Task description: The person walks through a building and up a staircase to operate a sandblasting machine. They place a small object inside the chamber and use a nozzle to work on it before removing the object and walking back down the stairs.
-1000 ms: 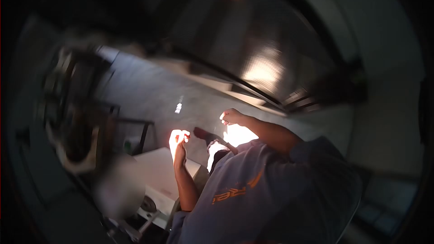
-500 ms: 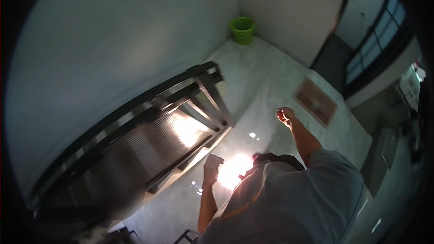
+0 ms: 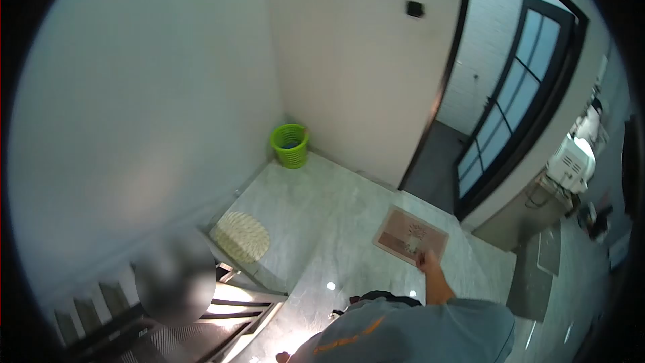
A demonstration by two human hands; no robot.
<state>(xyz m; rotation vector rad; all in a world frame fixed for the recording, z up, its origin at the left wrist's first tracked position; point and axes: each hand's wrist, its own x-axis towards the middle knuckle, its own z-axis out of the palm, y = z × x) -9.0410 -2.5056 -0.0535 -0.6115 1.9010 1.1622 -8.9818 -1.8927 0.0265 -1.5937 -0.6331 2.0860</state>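
Note:
My right hand is held out over the near edge of a brown floor mat, above the floor. Its fingers look loosely curled, and nothing shows in them. Only a small part of my left hand appears at the bottom edge, beside a bright patch of light on the floor. Its fingers are too cut off to read. To the left of that hand stands a dark slatted frame, apart from it.
A green basket stands in the wall corner, and a round woven mat lies nearer. Beyond the brown mat is a doorway with a dark-framed glass door. A white appliance sits on a cabinet at right.
My view has turned up and to the left, so the basket and doorway show more fully. My left hand has dropped almost out of view; my right hand now overlaps the brown mat.

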